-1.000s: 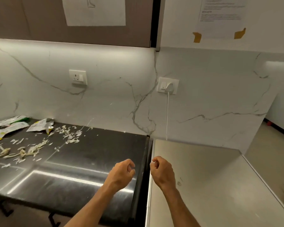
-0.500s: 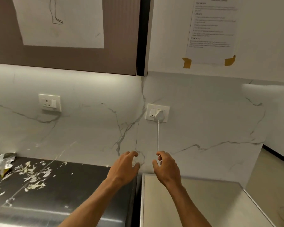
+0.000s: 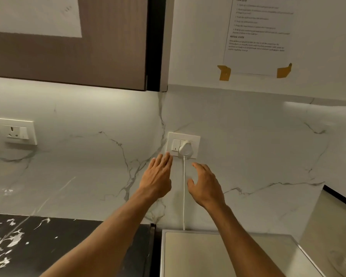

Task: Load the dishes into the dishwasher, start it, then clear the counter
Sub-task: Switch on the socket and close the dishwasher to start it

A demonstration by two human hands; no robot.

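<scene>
Two hands are raised toward a wall socket; listed L to R.

Far L: spare socket (image 3: 17, 131) on marble wall (image 3: 78, 160). Lower L: dark desk (image 3: 78, 246) w/ white scraps (image 3: 0, 244) strewn over it. Upper L: brown cabinet (image 3: 112, 56) w/ white sheet (image 3: 34, 15) on its door.

Centre: left hand (image 3: 157, 177), fingers straight & close together, fingertips (image 3: 166, 156) at lower-L corner of switch plate (image 3: 195, 138); cannot tell if they touch it. Plate carries a rocker switch (image 3: 175, 145) at L & white plug (image 3: 185, 147) at R. White cord (image 3: 184, 196) drops from plug down the wall & ends behind pale appliance top (image 3: 208, 256), lower R, just beside the desk.

Right hand (image 3: 206, 186): just R of cord, below plug, fingers spread & loosely curved, holding nothing.

Upper R: printed notice (image 3: 258, 37) fixed to wall w/ two yellow tape tabs (image 3: 224, 72); most text too small to read.
</scene>
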